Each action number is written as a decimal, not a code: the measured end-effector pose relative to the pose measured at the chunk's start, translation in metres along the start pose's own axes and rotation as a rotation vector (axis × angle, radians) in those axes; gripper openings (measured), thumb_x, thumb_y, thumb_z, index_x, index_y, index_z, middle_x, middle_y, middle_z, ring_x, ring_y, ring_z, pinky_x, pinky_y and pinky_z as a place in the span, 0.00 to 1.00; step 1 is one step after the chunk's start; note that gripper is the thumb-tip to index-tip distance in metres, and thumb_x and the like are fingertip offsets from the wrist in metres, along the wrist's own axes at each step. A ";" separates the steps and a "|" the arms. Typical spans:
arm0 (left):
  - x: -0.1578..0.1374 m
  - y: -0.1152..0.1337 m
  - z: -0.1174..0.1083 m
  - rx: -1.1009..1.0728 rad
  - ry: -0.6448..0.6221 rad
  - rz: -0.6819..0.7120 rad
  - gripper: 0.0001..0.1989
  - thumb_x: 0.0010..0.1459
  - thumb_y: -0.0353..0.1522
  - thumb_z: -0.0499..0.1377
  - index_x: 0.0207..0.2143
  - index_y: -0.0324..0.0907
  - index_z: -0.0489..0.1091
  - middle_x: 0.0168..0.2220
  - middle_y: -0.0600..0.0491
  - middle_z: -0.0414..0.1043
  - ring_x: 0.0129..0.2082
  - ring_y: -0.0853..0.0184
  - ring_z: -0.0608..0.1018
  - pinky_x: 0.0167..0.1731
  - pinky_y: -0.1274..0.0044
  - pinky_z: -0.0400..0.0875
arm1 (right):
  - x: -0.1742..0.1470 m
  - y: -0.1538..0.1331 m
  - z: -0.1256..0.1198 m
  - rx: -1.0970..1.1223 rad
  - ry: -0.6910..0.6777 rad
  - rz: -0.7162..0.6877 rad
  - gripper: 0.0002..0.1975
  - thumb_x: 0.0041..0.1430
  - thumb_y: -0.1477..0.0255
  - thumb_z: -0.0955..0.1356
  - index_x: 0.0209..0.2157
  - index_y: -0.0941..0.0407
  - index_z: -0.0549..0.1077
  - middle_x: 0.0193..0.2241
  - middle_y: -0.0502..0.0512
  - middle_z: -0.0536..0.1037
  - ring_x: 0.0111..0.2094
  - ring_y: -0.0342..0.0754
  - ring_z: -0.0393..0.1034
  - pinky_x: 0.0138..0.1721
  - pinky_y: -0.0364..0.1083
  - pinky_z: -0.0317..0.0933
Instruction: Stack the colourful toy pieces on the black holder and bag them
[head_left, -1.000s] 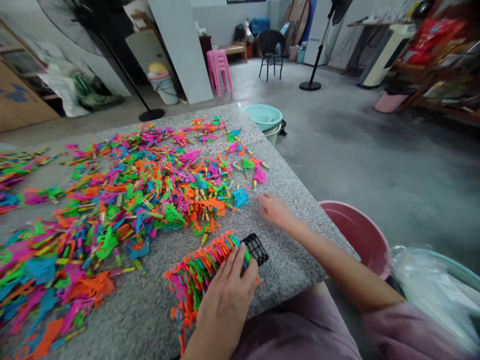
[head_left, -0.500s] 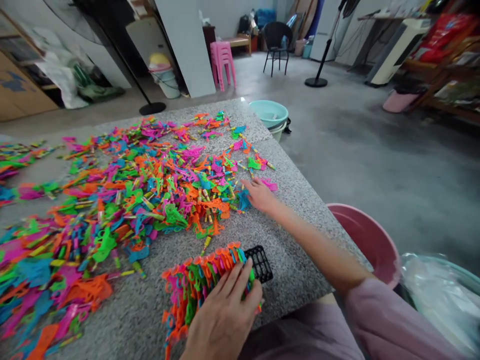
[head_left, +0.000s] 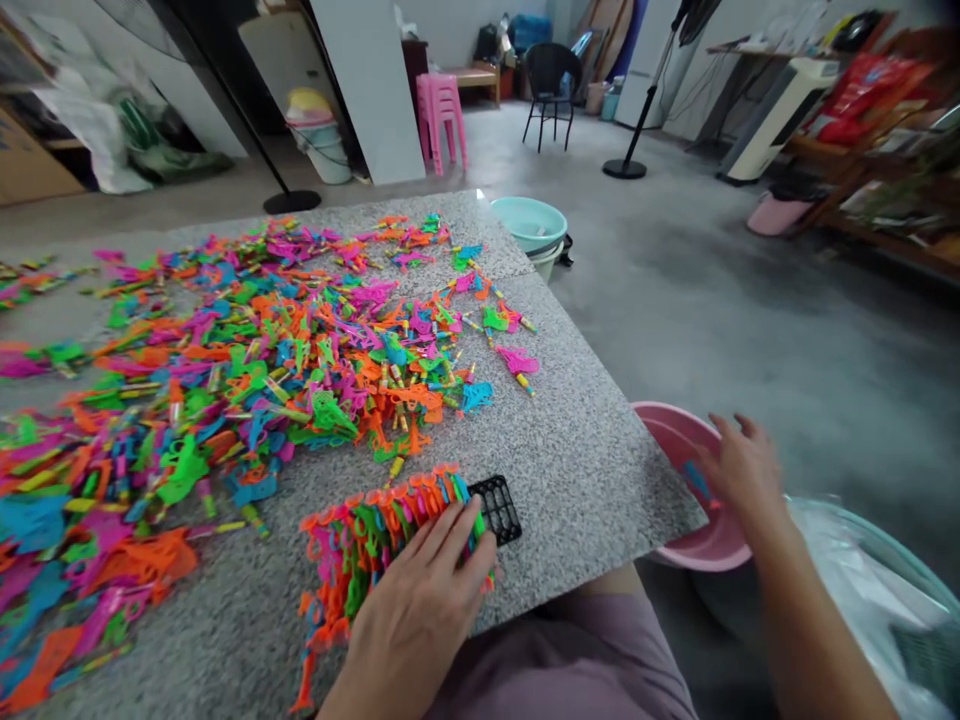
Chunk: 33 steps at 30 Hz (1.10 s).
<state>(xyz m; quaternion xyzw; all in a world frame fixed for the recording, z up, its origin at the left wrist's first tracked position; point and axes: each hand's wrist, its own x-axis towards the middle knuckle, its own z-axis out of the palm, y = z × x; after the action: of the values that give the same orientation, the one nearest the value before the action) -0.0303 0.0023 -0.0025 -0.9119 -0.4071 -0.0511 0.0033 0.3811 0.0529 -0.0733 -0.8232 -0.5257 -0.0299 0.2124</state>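
Observation:
My left hand lies over a packed row of small plastic toy pieces, mostly orange with green, pink and blue, its fingers curled over their right end. The row stands in a black grid rack, whose bare cells show beyond my fingertips. Off the table's right edge, my right hand hangs over a pink basin, fingers apart, with nothing visible between them. A blurred blue piece with an orange end shows beside it, within the basin's outline; whether it is falling or lying there, I cannot tell.
A wide heap of similar colourful pieces covers much of the granite table. A loose pink piece lies near its right edge. Beyond stands a light-blue basin. Clear plastic bags fill a tub at lower right.
My right hand has swung from the heap's right side to above the pink basin. The blue piece now shows there. My left hand stays on the row; the view has shifted slightly.

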 end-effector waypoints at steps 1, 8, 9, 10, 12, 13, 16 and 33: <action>0.002 0.001 -0.001 0.003 0.009 -0.006 0.15 0.64 0.30 0.52 0.51 0.44 0.70 0.58 0.47 0.70 0.57 0.59 0.73 0.54 0.65 0.73 | 0.000 -0.013 0.006 0.013 -0.021 -0.058 0.17 0.58 0.66 0.67 0.48 0.57 0.74 0.51 0.73 0.71 0.48 0.63 0.70 0.45 0.58 0.62; 0.006 0.002 -0.006 -0.015 -0.037 -0.003 0.13 0.61 0.31 0.58 0.49 0.43 0.70 0.58 0.47 0.69 0.58 0.58 0.72 0.56 0.64 0.71 | 0.061 -0.201 0.073 0.250 -0.486 -0.295 0.21 0.52 0.57 0.72 0.34 0.62 0.72 0.32 0.58 0.76 0.34 0.47 0.70 0.36 0.43 0.60; 0.006 0.002 -0.006 -0.018 -0.041 -0.006 0.13 0.61 0.31 0.58 0.49 0.44 0.70 0.58 0.47 0.69 0.58 0.58 0.72 0.56 0.64 0.71 | 0.070 -0.209 0.076 0.245 -0.538 -0.296 0.18 0.51 0.59 0.73 0.29 0.62 0.72 0.26 0.55 0.75 0.31 0.45 0.69 0.34 0.42 0.58; 0.006 0.002 -0.006 -0.022 -0.044 -0.008 0.13 0.61 0.31 0.59 0.49 0.44 0.70 0.58 0.47 0.69 0.58 0.58 0.72 0.55 0.64 0.71 | 0.077 -0.211 0.078 0.246 -0.591 -0.301 0.16 0.51 0.61 0.73 0.24 0.61 0.71 0.21 0.52 0.72 0.27 0.43 0.68 0.31 0.41 0.57; 0.006 0.003 -0.005 -0.029 -0.047 -0.014 0.13 0.60 0.31 0.59 0.48 0.44 0.70 0.59 0.48 0.68 0.58 0.58 0.72 0.55 0.64 0.71 | 0.079 -0.198 0.075 0.269 -0.677 -0.312 0.14 0.54 0.66 0.71 0.21 0.59 0.69 0.16 0.47 0.69 0.22 0.40 0.66 0.29 0.40 0.55; 0.006 0.003 -0.005 -0.032 -0.050 -0.017 0.13 0.61 0.31 0.59 0.48 0.44 0.70 0.59 0.48 0.68 0.59 0.57 0.71 0.55 0.64 0.71 | 0.074 -0.188 0.072 0.285 -0.706 -0.313 0.13 0.55 0.68 0.70 0.22 0.59 0.69 0.15 0.47 0.69 0.21 0.40 0.66 0.28 0.40 0.55; 0.006 0.004 -0.004 -0.039 -0.064 -0.028 0.13 0.61 0.31 0.58 0.49 0.44 0.70 0.59 0.47 0.68 0.59 0.57 0.71 0.56 0.63 0.71 | 0.038 -0.154 0.059 0.403 -0.738 -0.331 0.05 0.57 0.72 0.67 0.29 0.58 0.69 0.20 0.49 0.74 0.21 0.42 0.67 0.28 0.41 0.57; 0.006 0.006 -0.007 -0.002 -0.027 -0.012 0.12 0.64 0.32 0.55 0.49 0.42 0.70 0.59 0.45 0.68 0.59 0.57 0.70 0.56 0.65 0.70 | -0.087 -0.216 0.068 0.521 -0.719 -0.780 0.09 0.56 0.77 0.66 0.40 0.59 0.71 0.35 0.58 0.77 0.36 0.48 0.71 0.36 0.42 0.60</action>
<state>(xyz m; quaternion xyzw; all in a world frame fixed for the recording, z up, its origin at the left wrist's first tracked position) -0.0226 0.0026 0.0054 -0.9100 -0.4126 -0.0393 -0.0034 0.1405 0.0817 -0.0895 -0.4481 -0.8186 0.3052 0.1896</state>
